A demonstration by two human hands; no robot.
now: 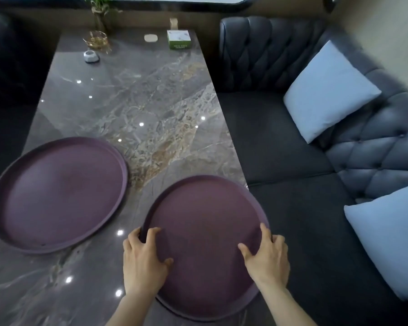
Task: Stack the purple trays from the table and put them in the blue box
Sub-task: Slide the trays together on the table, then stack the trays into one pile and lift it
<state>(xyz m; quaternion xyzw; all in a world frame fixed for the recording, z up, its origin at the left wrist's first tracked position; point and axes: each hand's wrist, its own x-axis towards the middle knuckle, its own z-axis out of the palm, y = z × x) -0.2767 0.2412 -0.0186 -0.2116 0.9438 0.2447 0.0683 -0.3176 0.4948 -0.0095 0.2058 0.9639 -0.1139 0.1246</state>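
Right at the near edge of the bench, both hands are clamped on the same purple tray. The left hand grips its left rim, fingers curled over the edge and thumb lying on the inner surface; the right hand holds the right rim the same way, fingers wrapped behind the edge and thumb pressed on the tray's face. That tray sits at the bench's right side, its right rim reaching out past the bench edge toward the dark sofa. A second dark rim shows under its near edge, so it may lie on another tray, though I cannot be sure.

Off to the left and a little farther away, a second purple tray lies flat on the marbled top, apart from the first one, with a strip of bare stone between them. A doubled rim shows along its far right edge.

Two pale blue cushions lean on the sofa, one close by and one farther back.

At the far end of the bench stand a small white round gadget, a gold wire holder, a pale coaster and a green and white box, with a potted plant behind.
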